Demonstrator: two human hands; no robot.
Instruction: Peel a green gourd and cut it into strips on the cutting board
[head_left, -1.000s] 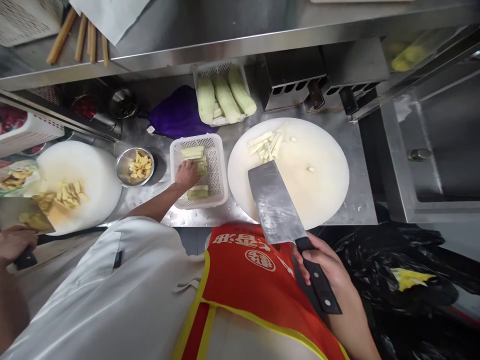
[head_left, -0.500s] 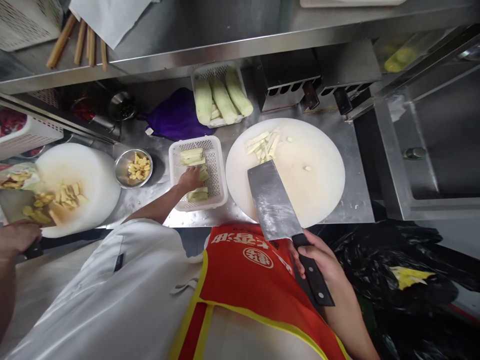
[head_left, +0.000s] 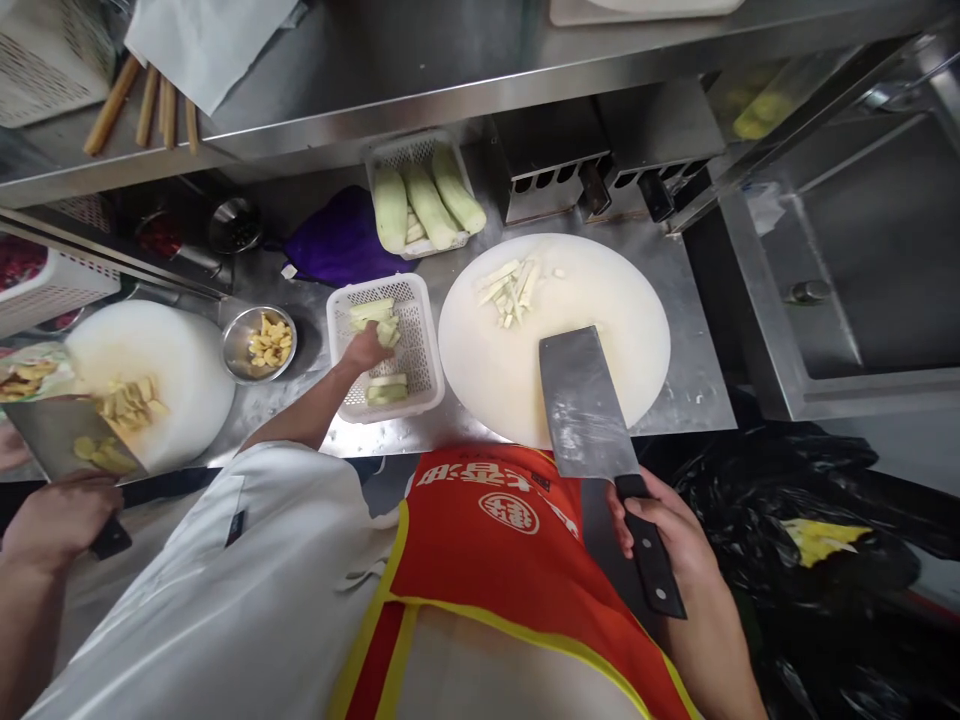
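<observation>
My right hand [head_left: 664, 525] is wrapped round the black handle of a cleaver [head_left: 585, 400], its broad blade above the near part of a round white cutting board [head_left: 622, 290]. Pale green squash strips [head_left: 514, 290] lie in a small heap at the board's far left. My left hand [head_left: 364, 350] reaches into a white perforated basket [head_left: 427, 345]. Its fingers are closed round cut squash pieces [head_left: 388, 331]; the fingertips are partly hidden. Another stack of squash pieces [head_left: 386, 389] lies nearer me in the basket.
Behind stands a basket of whole peeled squash [head_left: 427, 205], beside a purple cloth [head_left: 341, 240] and knife holders [head_left: 555, 165]. At left, a co-worker's hand [head_left: 64, 515] holds a cleaver by a second board [head_left: 191, 370]. A steel bowl [head_left: 234, 352] holds yellow slices. A sink [head_left: 885, 260] is at right.
The cleaver in my right hand has shifted right, away from the squash strips. My left hand stays in the basket, now closed round pieces. The co-worker's cleaver has moved right.
</observation>
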